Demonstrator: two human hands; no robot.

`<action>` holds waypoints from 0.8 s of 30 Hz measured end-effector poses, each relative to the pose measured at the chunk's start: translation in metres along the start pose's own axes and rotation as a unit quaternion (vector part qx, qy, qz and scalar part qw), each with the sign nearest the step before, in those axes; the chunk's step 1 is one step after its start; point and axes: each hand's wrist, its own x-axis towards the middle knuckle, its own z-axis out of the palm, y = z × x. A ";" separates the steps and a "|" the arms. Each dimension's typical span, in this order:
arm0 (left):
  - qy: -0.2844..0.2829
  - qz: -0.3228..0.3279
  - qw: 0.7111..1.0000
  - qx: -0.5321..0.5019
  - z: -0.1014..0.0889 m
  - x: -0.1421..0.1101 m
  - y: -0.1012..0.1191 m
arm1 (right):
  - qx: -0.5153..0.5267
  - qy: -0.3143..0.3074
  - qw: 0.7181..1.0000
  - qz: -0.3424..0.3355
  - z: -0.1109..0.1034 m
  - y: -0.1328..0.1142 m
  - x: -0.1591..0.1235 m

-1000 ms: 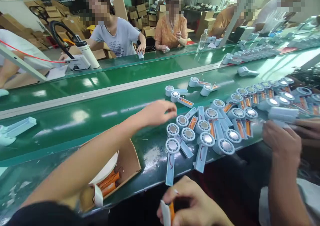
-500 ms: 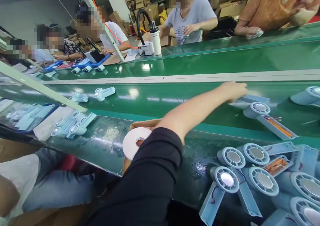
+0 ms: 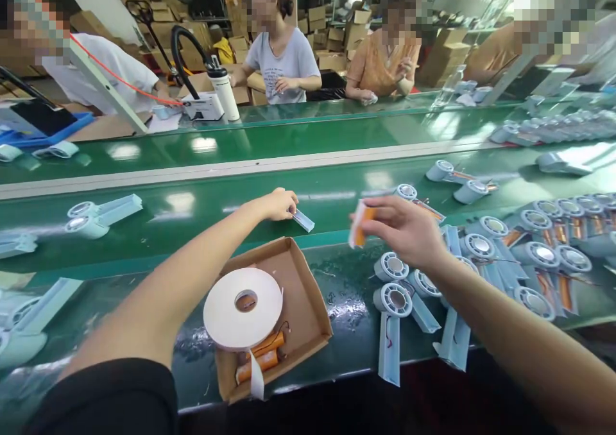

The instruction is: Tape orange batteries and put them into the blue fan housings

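Observation:
My left hand (image 3: 282,204) is over the green belt, its fingers closed around a light blue handheld fan housing (image 3: 304,221). Only the open, trough-like handle sticks out; the rest is hidden under the hand. On the right, my right hand (image 3: 407,226) pinches an orange battery (image 3: 366,220) with a white strip along one side, held above the near edge of the belt. Between my arms stands a cardboard box (image 3: 308,294) holding a roll of white tape (image 3: 219,307) and orange batteries (image 3: 264,361) with thin wires. A loose tape end hangs over the box's front edge.
Several blue fan housings (image 3: 395,300) crowd the bench at right, many with orange batteries in their handles. More fan housings (image 3: 89,223) lie on the belt and at left. Across the belt (image 3: 231,194), co-workers (image 3: 283,63) sit near a white device with a black hose (image 3: 205,106).
The view has swung right. My left hand now has a fan housing close to the box, and my right hand has come into view with a battery.

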 end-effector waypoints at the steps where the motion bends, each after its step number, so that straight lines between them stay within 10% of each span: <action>1: -0.017 -0.001 1.000 -0.013 0.003 -0.002 -0.002 | -0.022 -0.021 0.999 0.024 0.016 0.007 0.026; 7: -0.133 -0.031 0.988 -0.069 0.009 0.016 -0.020 | -0.275 -0.114 0.954 0.036 0.075 0.056 0.096; 17: -0.174 -0.109 0.974 -0.097 0.019 0.040 -0.012 | -0.643 -0.272 0.713 0.066 0.092 0.064 0.096; 21: -0.155 -0.126 0.974 -0.106 0.007 0.033 0.001 | -0.670 -0.306 0.673 0.068 0.099 0.070 0.109; 24: -0.117 -0.138 0.979 -0.097 -0.010 0.025 0.007 | -0.628 -0.337 0.700 0.046 0.085 0.070 0.119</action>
